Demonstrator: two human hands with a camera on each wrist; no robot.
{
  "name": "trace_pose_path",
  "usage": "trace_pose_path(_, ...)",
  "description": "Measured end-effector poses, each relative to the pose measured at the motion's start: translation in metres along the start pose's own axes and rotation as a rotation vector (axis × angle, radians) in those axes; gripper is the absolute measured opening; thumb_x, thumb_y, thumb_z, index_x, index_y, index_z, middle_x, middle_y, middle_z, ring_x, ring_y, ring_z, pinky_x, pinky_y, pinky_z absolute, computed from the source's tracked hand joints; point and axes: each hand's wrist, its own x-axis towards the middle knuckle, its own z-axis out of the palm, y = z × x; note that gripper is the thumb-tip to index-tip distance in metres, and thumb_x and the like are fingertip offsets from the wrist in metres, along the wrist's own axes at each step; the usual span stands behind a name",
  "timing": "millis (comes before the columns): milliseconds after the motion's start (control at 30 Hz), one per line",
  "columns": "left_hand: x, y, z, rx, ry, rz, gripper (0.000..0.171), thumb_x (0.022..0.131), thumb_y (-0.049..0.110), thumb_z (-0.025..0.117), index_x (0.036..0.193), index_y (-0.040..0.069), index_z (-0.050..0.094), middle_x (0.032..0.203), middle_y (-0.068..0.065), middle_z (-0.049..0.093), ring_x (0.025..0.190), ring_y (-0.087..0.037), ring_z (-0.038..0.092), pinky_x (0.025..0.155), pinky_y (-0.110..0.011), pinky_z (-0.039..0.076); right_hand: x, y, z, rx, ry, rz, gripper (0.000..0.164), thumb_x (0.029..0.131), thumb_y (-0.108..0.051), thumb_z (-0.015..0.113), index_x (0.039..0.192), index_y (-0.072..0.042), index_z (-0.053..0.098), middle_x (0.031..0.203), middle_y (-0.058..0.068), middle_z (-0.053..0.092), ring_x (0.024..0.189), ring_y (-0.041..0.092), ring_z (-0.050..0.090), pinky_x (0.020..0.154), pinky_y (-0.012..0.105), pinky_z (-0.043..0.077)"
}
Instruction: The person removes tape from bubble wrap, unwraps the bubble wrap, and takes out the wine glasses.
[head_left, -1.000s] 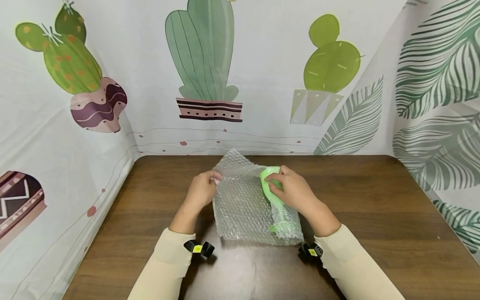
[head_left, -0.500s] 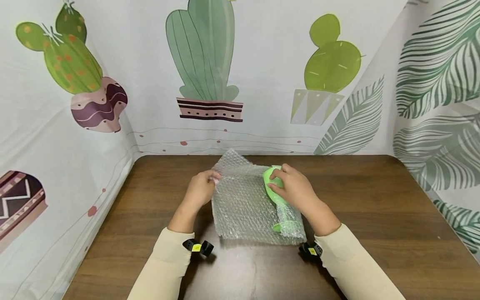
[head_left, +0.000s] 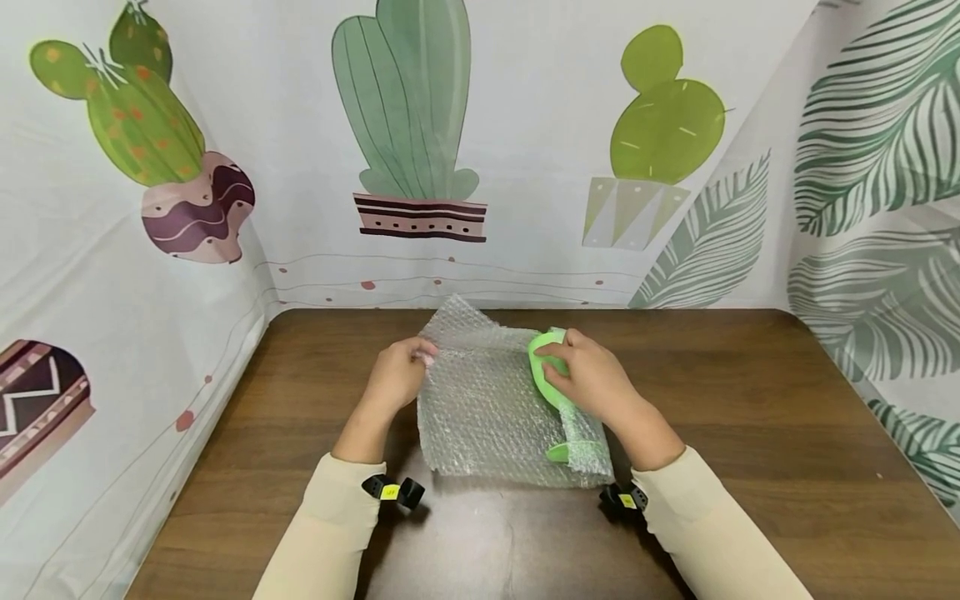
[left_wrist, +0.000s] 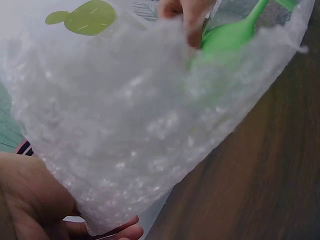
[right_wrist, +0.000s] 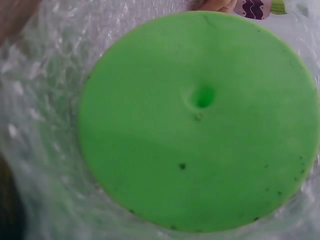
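Observation:
A sheet of bubble wrap [head_left: 480, 408] spreads between my hands over the table. My left hand [head_left: 399, 373] pinches its left edge, and in the left wrist view that edge passes between the thumb and fingers [left_wrist: 131, 231]. A green goblet [head_left: 546, 371] lies on the right part of the sheet, bowl away from me. My right hand [head_left: 592, 371] grips the goblet by the bowl, fingertips curled at its side. Wrap covers the stem and part of the foot. In the right wrist view the round green foot [right_wrist: 200, 135] fills most of the picture, bubble wrap around it.
The brown wooden table [head_left: 765, 417] extends to both sides and toward me. A white cloth [head_left: 540, 167] printed with cacti and leaves hangs behind and beside it. Each wrist carries a black strap with a small camera [head_left: 410, 493].
The goblet has moved slightly right with my right hand and turned a little. My left hand has drawn the wrap's left edge slightly to the left.

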Motion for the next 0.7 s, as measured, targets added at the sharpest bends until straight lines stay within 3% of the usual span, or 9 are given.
trace_pose_path(200, -0.0003, -0.0007, -0.004, 0.01, 0.008, 0.005, 0.032, 0.098, 0.003, 0.044, 0.112, 0.009, 0.072, 0.106, -0.011, 0.072, 0.087, -0.023, 0.061, 0.08, -0.038, 0.051, 0.001, 0.0009, -0.001, 0.003, 0.007, 0.009, 0.03, 0.096, -0.029, 0.07, 0.123, -0.018, 0.073, 0.08, 0.0, 0.041, 0.064, 0.014, 0.032, 0.057, 0.027, 0.032)
trace_pose_path(500, 0.0022, -0.0063, -0.008, 0.011, 0.005, -0.009, 0.032, 0.099, 0.004, 0.043, 0.114, 0.009, 0.072, 0.105, -0.011, 0.073, 0.078, -0.02, 0.058, 0.069, -0.03, 0.047, 0.0013, 0.003, -0.0035, -0.02, 0.015, -0.016, 0.028, 0.098, -0.021, 0.066, 0.124, -0.019, 0.073, 0.079, 0.0, 0.042, 0.064, 0.013, 0.032, 0.058, 0.026, 0.032)
trace_pose_path(700, 0.0036, -0.01, -0.0104, 0.018, 0.011, -0.016, 0.033, 0.099, 0.004, 0.042, 0.114, 0.009, 0.071, 0.106, -0.012, 0.072, 0.077, -0.022, 0.057, 0.068, -0.03, 0.046, 0.0016, 0.0052, -0.0033, -0.025, 0.03, -0.019, 0.027, 0.098, -0.023, 0.066, 0.124, -0.02, 0.074, 0.076, 0.0, 0.04, 0.064, 0.014, 0.03, 0.057, 0.026, 0.03)
